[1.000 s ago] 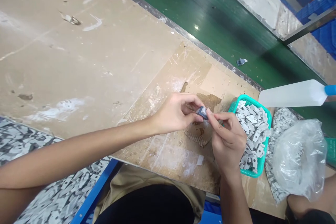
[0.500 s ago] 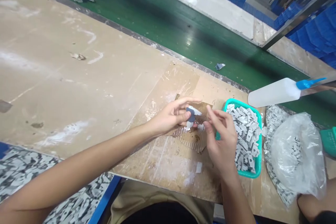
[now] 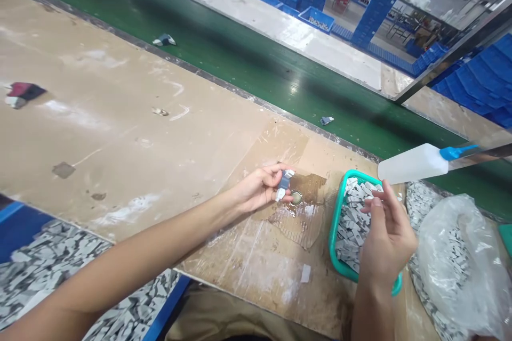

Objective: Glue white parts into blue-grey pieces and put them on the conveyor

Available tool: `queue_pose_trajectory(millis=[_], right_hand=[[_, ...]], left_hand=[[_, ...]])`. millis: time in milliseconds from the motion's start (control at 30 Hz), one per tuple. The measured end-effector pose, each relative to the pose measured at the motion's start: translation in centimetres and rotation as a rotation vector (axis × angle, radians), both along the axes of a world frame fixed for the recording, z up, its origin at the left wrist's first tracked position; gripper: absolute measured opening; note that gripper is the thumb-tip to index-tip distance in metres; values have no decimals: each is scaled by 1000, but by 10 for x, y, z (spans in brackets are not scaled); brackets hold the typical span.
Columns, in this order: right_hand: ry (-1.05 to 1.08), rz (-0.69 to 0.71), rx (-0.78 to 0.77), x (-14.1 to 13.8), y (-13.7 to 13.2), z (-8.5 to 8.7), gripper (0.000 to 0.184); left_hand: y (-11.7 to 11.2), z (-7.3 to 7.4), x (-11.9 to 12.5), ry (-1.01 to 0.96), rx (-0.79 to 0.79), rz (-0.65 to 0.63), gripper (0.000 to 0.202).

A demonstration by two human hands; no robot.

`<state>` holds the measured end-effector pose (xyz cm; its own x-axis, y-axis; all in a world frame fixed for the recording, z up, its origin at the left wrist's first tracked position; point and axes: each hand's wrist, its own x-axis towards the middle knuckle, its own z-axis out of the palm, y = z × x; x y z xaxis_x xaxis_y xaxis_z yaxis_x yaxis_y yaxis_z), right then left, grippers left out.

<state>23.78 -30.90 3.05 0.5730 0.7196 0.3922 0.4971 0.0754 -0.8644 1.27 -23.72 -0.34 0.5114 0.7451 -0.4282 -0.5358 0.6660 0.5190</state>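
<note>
My left hand (image 3: 266, 186) is closed on a small blue-and-white plastic piece (image 3: 284, 184), held between thumb and fingers above a wet, stained cardboard scrap (image 3: 298, 226). A small round pale thing (image 3: 296, 198) lies by the fingertips on that cardboard. Over the right side of a green basket (image 3: 333, 240) hovers my right hand (image 3: 386, 229), its thumb and fingers apart with nothing visible between them. Many small grey-and-white plastic parts (image 3: 352, 224) fill the basket. Part of its contents is hidden behind the right hand.
A white bottle with blue nozzle (image 3: 414, 164) lies behind the basket. To the right sits a clear plastic bag (image 3: 460, 256) of parts. A green belt (image 3: 240, 72) runs beyond the table, carrying a few pieces. A blue bin (image 3: 168, 298) of parts stands lower left.
My right hand has moved away from the held piece, rightward to over the basket. My left hand still holds the piece, now turned. The view has shifted, bringing a red-and-white piece in at left.
</note>
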Motion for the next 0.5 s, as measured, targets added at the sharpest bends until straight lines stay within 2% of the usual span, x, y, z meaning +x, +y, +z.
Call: queue_pose_trajectory(millis=[67,167,233,333,433,500], right_hand=[[-137,28,-110,16,3,0,37],[-371,147,-347,37,3,-3,33],[-453,235,-454,45,2,-6,31],[-508,312,-532,48,-2,-10,28],[-576,286,-556,47,-5,-14,29],[-627,251,-559,45,-7,-17,28]], left_hand=[[2,2,1,24,-18,10,17],[5,6,4,102,13,66,20],[7,9,5,197,103,115,23],[17,12,5,344,248,156,34],[42,12,3,520,367,191,36],[70,11,3,750,503,252,32]])
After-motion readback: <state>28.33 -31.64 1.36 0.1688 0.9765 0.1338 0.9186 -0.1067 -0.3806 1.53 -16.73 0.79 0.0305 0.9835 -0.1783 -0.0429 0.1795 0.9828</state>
